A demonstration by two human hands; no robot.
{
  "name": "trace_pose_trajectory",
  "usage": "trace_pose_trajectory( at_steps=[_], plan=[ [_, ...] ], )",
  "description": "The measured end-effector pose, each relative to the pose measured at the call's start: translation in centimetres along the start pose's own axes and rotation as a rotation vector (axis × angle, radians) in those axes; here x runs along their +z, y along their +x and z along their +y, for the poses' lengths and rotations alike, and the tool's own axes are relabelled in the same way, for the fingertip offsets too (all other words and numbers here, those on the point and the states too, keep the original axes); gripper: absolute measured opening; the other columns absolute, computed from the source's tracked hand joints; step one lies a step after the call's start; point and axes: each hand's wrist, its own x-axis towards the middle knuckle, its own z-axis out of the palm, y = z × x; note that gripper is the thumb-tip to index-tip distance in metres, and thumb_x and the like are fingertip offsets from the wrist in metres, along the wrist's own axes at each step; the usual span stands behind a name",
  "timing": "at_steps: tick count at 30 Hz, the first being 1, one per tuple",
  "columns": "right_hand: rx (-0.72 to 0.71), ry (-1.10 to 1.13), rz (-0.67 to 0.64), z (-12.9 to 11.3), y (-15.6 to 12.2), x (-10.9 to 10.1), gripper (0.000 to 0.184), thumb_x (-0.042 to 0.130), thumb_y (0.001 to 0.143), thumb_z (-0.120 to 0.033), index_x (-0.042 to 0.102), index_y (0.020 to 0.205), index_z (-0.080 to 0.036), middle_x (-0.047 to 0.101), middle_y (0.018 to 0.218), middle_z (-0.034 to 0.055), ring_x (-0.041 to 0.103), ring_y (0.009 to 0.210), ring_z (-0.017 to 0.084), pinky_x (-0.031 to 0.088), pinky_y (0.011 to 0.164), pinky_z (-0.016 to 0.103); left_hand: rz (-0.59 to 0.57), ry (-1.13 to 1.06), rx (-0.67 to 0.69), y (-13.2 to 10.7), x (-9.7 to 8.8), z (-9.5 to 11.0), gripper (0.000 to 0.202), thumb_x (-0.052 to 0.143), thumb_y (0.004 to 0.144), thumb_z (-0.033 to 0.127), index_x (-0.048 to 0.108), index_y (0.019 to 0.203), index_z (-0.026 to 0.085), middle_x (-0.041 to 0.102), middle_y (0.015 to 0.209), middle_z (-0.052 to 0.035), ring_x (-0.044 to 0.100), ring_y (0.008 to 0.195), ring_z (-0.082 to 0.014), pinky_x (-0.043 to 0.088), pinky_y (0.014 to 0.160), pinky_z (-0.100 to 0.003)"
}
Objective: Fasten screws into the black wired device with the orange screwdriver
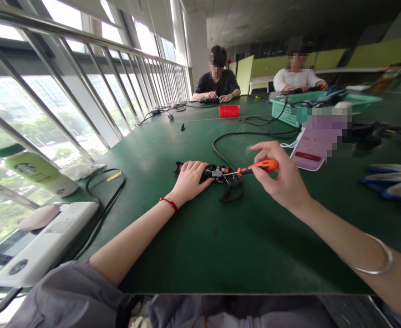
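On the green table lies a black corded device (pixel 217 173) with its inner parts and coloured wires showing at the right end. My left hand (pixel 191 178) is wrapped over its body from above and holds it against the table. In my right hand (pixel 278 175) is a screwdriver (pixel 260 167) with an orange and black handle, gripped between thumb and fingers. Its shaft points left and the tip reaches the exposed end of the device; exact contact is too small to tell. A black cable (pixel 232 198) loops from that end.
A phone (pixel 309 146) leans by a green basket (pixel 284 111) of parts at the right. Blue-and-white gloves (pixel 393 182) lie far right. A red tray (pixel 229 111) sits ahead. A bottle (pixel 39 171) and a white power bank-like box (pixel 50 243) stand left. Two people work across the table.
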Motion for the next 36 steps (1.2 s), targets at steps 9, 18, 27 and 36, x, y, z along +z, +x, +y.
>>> trace_pose_trajectory(
  at_steps=[9, 18, 27, 36],
  plan=[
    [0.016, 0.019, 0.041, -0.2, -0.1, 0.2, 0.032, 0.059, 0.073, -0.023, 0.053, 0.104, -0.020, 0.056, 0.067, -0.0024, 0.051, 0.052, 0.011, 0.040, 0.050, 0.024, -0.004, -0.011, -0.001, -0.1, 0.0, -0.1, 0.040, 0.046, 0.087, 0.046, 0.052, 0.115, 0.019, 0.058, 0.109, -0.0079, 0.049, 0.105, -0.0252, 0.033, 0.099, -0.041],
    [-0.044, 0.051, 0.084, 0.3, -0.3, 0.8, 0.032, 0.062, 0.071, -0.020, 0.055, 0.102, -0.021, 0.059, 0.086, 0.0025, 0.056, 0.065, 0.013, 0.046, 0.054, 0.025, -0.001, 0.000, 0.003, 0.0, 0.0, 0.0, 0.040, 0.047, 0.087, 0.046, 0.052, 0.115, 0.018, 0.058, 0.109, -0.0082, 0.049, 0.105, -0.0246, 0.033, 0.100, -0.040],
    [0.024, -0.052, 0.046, 0.0, -0.4, 0.8, 0.014, 0.054, 0.082, -0.034, 0.058, 0.079, -0.021, 0.049, 0.051, -0.0044, 0.047, 0.045, 0.010, 0.036, 0.047, 0.024, 0.001, -0.003, 0.006, -0.1, 0.1, -0.1, 0.039, 0.046, 0.087, 0.046, 0.051, 0.115, 0.018, 0.058, 0.109, -0.0079, 0.049, 0.105, -0.0245, 0.033, 0.100, -0.040],
    [-0.014, 0.083, 0.044, 0.7, -0.4, 1.0, 0.030, 0.064, 0.072, -0.027, 0.053, 0.099, -0.022, 0.058, 0.071, -0.0016, 0.056, 0.058, 0.013, 0.044, 0.049, 0.024, 0.001, -0.013, 0.005, 0.0, 0.1, -0.1, 0.039, 0.045, 0.087, 0.046, 0.051, 0.115, 0.019, 0.057, 0.109, -0.0082, 0.049, 0.104, -0.0249, 0.033, 0.099, -0.041]
  ],
)
